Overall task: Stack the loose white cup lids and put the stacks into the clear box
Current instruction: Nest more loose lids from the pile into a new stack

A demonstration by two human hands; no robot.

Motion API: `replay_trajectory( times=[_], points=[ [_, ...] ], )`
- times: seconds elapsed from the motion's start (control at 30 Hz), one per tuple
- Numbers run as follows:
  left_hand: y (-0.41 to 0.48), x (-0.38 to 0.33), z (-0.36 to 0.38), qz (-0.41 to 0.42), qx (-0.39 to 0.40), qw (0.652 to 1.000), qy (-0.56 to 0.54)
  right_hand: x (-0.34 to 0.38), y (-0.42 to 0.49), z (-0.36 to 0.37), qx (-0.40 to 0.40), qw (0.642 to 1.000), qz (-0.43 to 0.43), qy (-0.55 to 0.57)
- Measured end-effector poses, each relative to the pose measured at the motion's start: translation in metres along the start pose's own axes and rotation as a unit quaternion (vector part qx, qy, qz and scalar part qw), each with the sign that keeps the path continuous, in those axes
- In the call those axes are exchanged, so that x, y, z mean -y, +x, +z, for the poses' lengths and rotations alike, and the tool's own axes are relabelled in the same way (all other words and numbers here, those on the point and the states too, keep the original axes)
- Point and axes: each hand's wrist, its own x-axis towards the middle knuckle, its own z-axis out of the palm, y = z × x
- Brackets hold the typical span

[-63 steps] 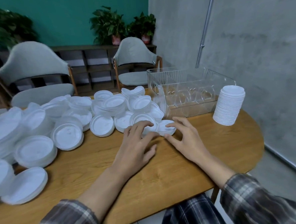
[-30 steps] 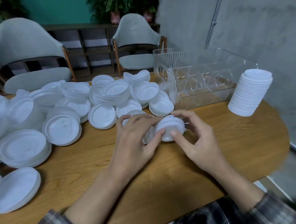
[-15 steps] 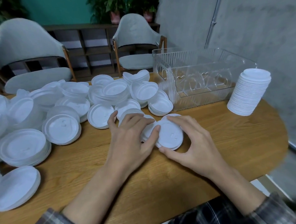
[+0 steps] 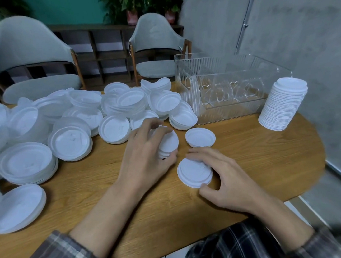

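Left hand (image 4: 145,156) gripped a small stack (image 4: 168,142) of white lids, fingers curled over its top and thumb at the lower edge, the stack tilted and lifted partly off the bench (image 4: 257,155); exact lid count could not be told. Right hand (image 4: 226,177) sat just right of it, fingers bent over the far edge of a flat lid (image 4: 194,173) and thumb against the near edge, so it held that lid, which lay on the wood. The flat lid showed a doubled rim, maybe two nested, not certain. A single lid (image 4: 200,137) lay hollow side up just beyond the right hand, touching neither hand. The loose lids (image 4: 75,122) were heaped across the left and middle of the bench, many nested in short piles, some blurred. The clear box (image 4: 189,93) stood at the far right of the bench, ribbed walls, open top, just beyond the single lid. A tall stack (image 4: 284,104) of lids stood upright on the bench just beside the box on its right. Plaid sleeves (image 4: 59,255) showed at the bottom edge. Two grey chairs (image 4: 31,57) stood behind the bench.
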Motion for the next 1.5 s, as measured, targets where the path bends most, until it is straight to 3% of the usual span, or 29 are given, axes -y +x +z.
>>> replay_trajectory(
  times=[0.13,0.23,0.53,0.8,1.13,1.5],
  points=[
    [0.001,-0.005,-0.002,0.02,-0.014,1.0,-0.005,0.007,-0.004,0.002,-0.072,0.995,0.004,-0.071],
    [-0.002,-0.008,-0.002,0.015,-0.016,0.999,-0.041,0.011,-0.004,0.01,-0.107,0.984,0.055,-0.129],
    [-0.008,-0.026,-0.004,0.012,0.077,0.981,-0.177,0.003,-0.009,-0.004,-0.056,0.996,0.069,0.01],
    [-0.013,-0.03,0.005,-0.001,0.14,0.978,-0.152,-0.004,-0.012,0.002,-0.087,0.991,0.043,0.095],
    [-0.012,-0.027,0.007,-0.003,0.153,0.971,-0.181,-0.003,-0.013,-0.001,-0.068,0.995,0.033,0.068],
    [-0.01,-0.028,0.003,0.027,0.163,0.978,-0.131,-0.003,-0.013,0.003,-0.062,0.997,0.042,0.014]
  ],
)
